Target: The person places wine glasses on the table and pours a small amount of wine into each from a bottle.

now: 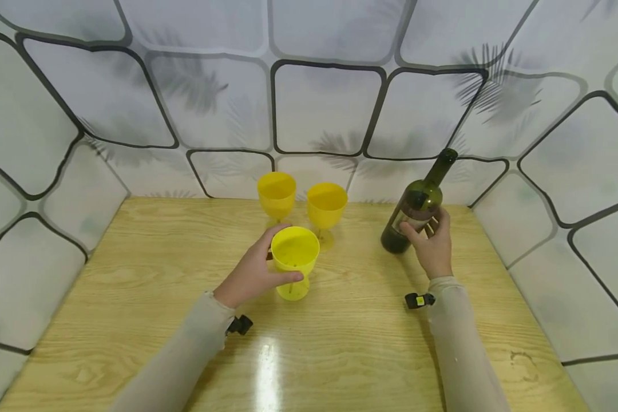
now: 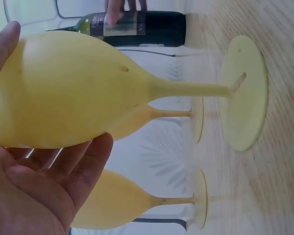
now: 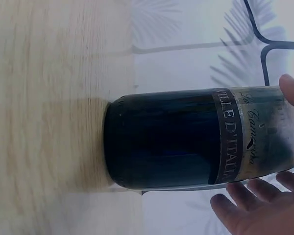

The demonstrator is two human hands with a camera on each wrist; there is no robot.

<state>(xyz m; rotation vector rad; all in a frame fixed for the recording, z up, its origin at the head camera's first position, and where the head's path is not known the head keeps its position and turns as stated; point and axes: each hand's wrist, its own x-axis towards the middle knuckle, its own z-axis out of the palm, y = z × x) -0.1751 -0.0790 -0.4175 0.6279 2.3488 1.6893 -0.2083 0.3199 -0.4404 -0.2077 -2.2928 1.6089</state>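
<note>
My left hand (image 1: 260, 269) is around the bowl of a yellow plastic goblet (image 1: 295, 250), thumb on one side and fingers on the other. In the left wrist view the round foot (image 2: 244, 93) of this goblet appears to rest on the wooden table. Over on the right, my right hand (image 1: 432, 243) grips a dark green wine bottle (image 1: 414, 209) about its label, the thumb in front and the fingers round the far side. The bottle's base (image 3: 122, 142) meets the tabletop in the right wrist view.
Two more yellow goblets, a left one (image 1: 276, 194) and a right one (image 1: 327, 206), stand upright behind the held goblet, near the back wall. Patterned wall covering (image 1: 329, 109) encloses the wooden table (image 1: 149, 252) at the back and sides.
</note>
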